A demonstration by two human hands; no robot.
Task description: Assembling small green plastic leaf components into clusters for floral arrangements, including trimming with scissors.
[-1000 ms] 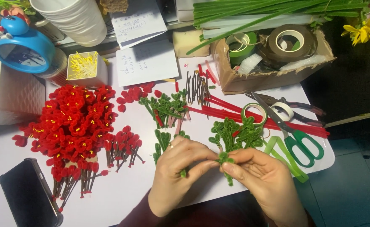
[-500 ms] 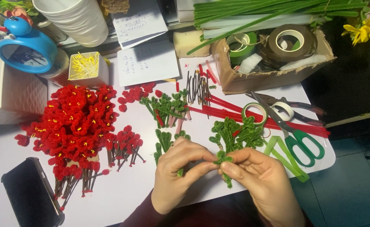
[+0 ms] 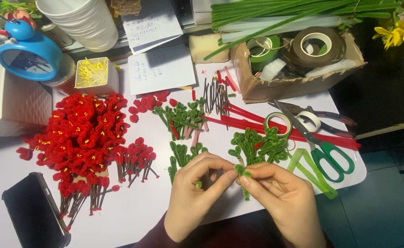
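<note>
My left hand and my right hand meet at the front of the white table. Together their fingertips pinch a small green pipe-cleaner leaf piece, whose stem hangs down between the hands. Just beyond my fingers lies a heap of finished green leaf pieces. A second green cluster sits farther back, and a few more green pieces lie by my left hand.
A big pile of red pipe-cleaner flowers fills the left. A black phone lies front left. Green-handled scissors, tape rolls, red stems, a cardboard box of tape, a blue alarm clock and paper notes surround the work area.
My hands stay in the same spot. The fingers have shifted slightly on the green piece, turning it between the fingertips.
</note>
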